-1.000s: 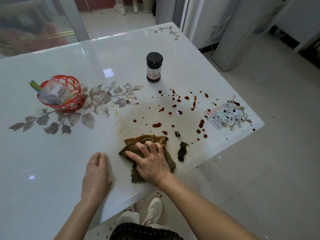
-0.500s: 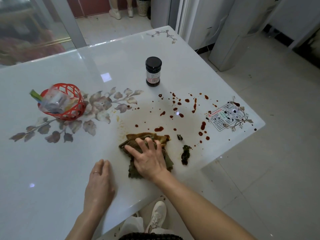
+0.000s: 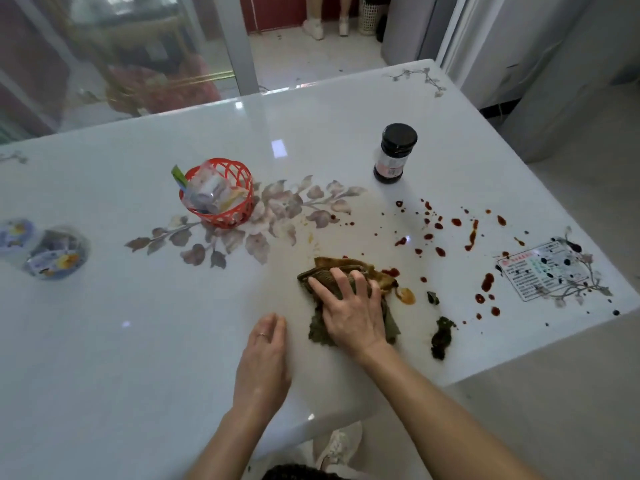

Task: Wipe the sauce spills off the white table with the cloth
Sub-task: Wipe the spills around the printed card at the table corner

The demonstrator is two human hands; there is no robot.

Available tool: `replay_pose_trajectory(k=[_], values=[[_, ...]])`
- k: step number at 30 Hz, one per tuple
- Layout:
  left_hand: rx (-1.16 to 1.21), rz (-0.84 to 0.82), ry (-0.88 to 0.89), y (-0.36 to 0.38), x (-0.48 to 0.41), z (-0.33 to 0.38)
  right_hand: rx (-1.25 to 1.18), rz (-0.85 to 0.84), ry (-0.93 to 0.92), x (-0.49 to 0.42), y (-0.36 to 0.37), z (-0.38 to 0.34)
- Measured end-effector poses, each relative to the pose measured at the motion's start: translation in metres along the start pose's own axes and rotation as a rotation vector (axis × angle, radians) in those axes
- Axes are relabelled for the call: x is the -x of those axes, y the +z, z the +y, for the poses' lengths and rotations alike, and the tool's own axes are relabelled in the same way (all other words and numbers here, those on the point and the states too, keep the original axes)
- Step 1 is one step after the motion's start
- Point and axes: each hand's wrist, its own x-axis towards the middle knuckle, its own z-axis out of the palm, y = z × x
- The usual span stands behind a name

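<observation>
At the far left of the frame I see two blurred plastic tubs [image 3: 48, 251] lying on the white table [image 3: 138, 341]. A broad bare stretch of tabletop runs from them across the lower left. Upper centre-left stands a red basket [image 3: 239, 188] stuffed with packets, on the printed flower spray.

My left hand [image 3: 265, 362] lies flat on the table at lower centre, fingers straight and together, holding nothing. Just right of it, my right hand [image 3: 349, 313] presses the cloth [image 3: 346, 268], a brown-green crumpled rag, onto the surface with fingers spread wide over it. An orange smear [image 3: 407, 295] touches the cloth's right edge.

Above and right, a dark jar [image 3: 394, 154] with a black lid stands upright, well apart from the cloth. Its label is too small to read.

The sauce spills [image 3: 440, 251] scatter from below the jar to the right corner. A dark clump [image 3: 441, 336] lies close to the near table edge, which slants up to the right. A printed sticker [image 3: 533, 271] by the right corner is spattered, its writing illegible.
</observation>
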Motion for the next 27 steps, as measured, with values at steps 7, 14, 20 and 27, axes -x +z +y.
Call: replay_pose_trajectory(k=[7, 14, 20, 27], values=[[0.033, -0.027, 0.019, -0.006, 0.001, -0.004, 0.024, 0.021, 0.269, 0.005, -0.011, 0.003], [0.013, -0.017, 0.031, -0.005, -0.003, -0.007, 0.027, 0.013, 0.011, -0.020, -0.005, -0.025], [0.068, -0.009, 0.037, -0.007, -0.005, -0.013, -0.008, -0.073, 0.233, -0.047, -0.015, -0.001], [0.096, 0.008, 0.018, -0.002, -0.011, -0.018, 0.056, 0.026, 0.157, -0.033, -0.008, -0.030]])
